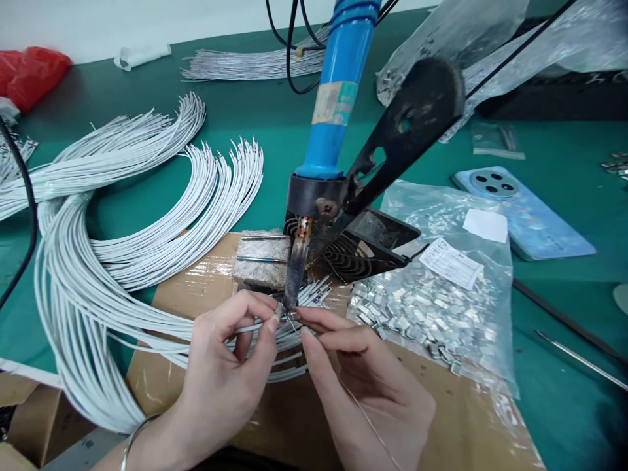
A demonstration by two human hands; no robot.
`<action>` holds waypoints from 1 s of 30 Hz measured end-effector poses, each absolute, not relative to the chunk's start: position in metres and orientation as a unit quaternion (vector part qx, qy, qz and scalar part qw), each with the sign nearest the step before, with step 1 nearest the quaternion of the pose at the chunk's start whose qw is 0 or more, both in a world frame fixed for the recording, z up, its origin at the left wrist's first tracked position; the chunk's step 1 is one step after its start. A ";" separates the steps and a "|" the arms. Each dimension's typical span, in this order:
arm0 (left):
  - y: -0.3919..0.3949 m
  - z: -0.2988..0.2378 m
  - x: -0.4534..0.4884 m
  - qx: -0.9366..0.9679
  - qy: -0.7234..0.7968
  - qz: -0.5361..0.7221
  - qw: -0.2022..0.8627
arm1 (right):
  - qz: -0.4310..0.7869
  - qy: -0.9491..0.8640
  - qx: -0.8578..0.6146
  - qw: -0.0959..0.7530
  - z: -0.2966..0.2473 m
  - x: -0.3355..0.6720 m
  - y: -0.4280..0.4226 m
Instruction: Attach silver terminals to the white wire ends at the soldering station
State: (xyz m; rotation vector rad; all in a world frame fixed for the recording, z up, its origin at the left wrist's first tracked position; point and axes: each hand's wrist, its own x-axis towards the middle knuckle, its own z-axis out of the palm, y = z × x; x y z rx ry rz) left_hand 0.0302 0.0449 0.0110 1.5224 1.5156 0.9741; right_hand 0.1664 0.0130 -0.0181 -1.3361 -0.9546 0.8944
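Observation:
My left hand (pixel 230 366) is closed in a pinch on the end of a white cable (pixel 249 327). A small metal piece shows at its fingertips, too small to make out fully. Between the thumb and fingers of my right hand (pixel 373 386) runs a thin solder wire (pixel 366 413), its upper end near the iron's tip. A blue-handled soldering iron (pixel 328 131) points down in a black metal holder (pixel 402 124), and its dark tip (pixel 294 281) meets the work between both hands. Exactly what touches there is partly hidden by fingers.
White cable bundles (pixel 69 275) curve along the left. Behind the tip sit a wire-wrapped block (pixel 262 258) and a black fan (pixel 350 255). To the right lie a bag of small metal parts (pixel 432 314), a phone (pixel 544 216) and tweezers (pixel 583 360). Cardboard (pixel 461 405) covers the front.

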 end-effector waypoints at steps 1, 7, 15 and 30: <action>0.045 0.011 0.030 0.598 0.595 0.379 0.380 | 0.384 -0.410 -0.575 0.595 -0.018 0.166 0.013; 0.044 0.012 0.030 0.600 0.594 0.385 0.373 | 0.374 -0.410 -0.579 0.598 -0.018 0.166 0.013; 0.046 0.013 0.030 0.606 0.586 0.386 0.375 | 0.364 -0.386 -0.595 0.604 -0.016 0.163 0.013; 0.051 0.015 0.028 0.623 0.578 0.382 0.363 | 0.374 -0.409 -0.570 0.607 -0.020 0.166 0.014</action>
